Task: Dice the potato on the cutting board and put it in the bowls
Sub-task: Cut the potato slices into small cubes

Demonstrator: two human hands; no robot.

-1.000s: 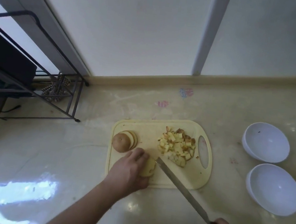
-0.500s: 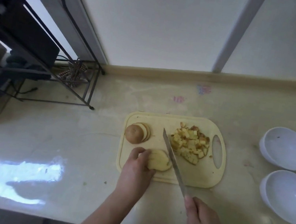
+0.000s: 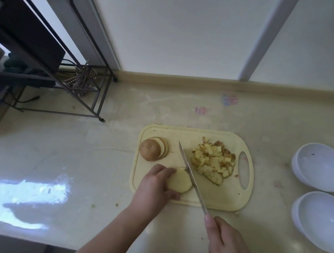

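Observation:
A pale yellow cutting board (image 3: 224, 200) lies on the counter. At its left end sits a sliced potato piece (image 3: 151, 149) with its brown skin end facing out. A heap of diced potato (image 3: 213, 160) covers the right part, near the handle hole. My left hand (image 3: 152, 186) holds a flat stack of potato slices (image 3: 180, 181) down at the board's front. My right hand (image 3: 227, 250) grips the handle of a long knife (image 3: 192, 173), whose blade lies across the right edge of the slices. Two white bowls, one farther (image 3: 321, 166) and one nearer (image 3: 325, 221), stand to the right.
A black metal rack (image 3: 64, 80) holding dark items stands at the back left of the counter. A window and its frame rise behind the counter. Small potato scraps (image 3: 116, 204) lie on the counter in front of the board.
The knife swung from a low slant at the right to lie along the slices' right edge. My right hand moved in toward the board. The view shifted left.

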